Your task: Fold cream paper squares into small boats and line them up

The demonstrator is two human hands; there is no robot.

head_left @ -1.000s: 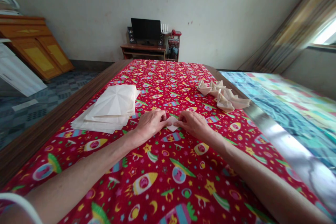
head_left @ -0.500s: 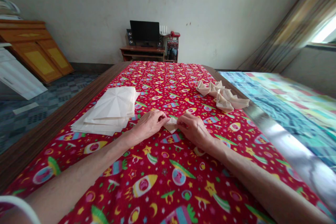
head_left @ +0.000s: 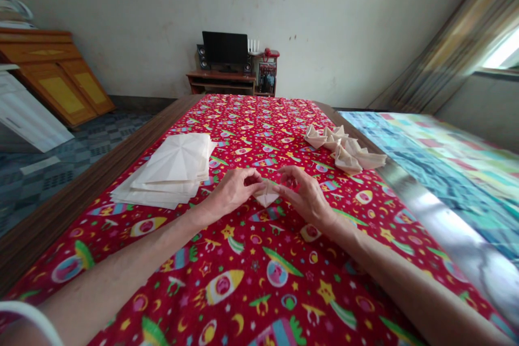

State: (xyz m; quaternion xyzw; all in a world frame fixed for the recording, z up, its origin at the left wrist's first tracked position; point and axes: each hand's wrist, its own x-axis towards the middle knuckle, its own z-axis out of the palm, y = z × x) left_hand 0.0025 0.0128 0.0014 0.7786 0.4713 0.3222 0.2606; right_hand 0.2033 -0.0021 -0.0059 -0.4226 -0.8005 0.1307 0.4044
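Note:
A small folded piece of cream paper (head_left: pixel 266 198), pointed toward me, lies between my hands on the red patterned cloth (head_left: pixel 243 251). My left hand (head_left: pixel 234 190) pinches its left side between thumb and fingers. At the right side, the thumb of my right hand (head_left: pixel 304 193) touches the paper, while the forefinger is raised and apart from the thumb. Left of my hands rests a stack of creased paper sheets (head_left: pixel 174 159). Several folded paper boats (head_left: pixel 347 158) are grouped at the right edge of the cloth.
The brown table edge (head_left: pixel 162 119) shows along the left. Beyond the table's far end stands a desk (head_left: pixel 221 77) with a monitor (head_left: pixel 225 47) and speakers. A bed with a blue patchwork cover (head_left: pixel 409 146) is to the right, a wooden cabinet (head_left: pixel 60 84) to the left.
My right hand has loosened, its forefinger lifting away from the thumb. More of the folded paper's front shows now. My left hand has stayed nearly in place.

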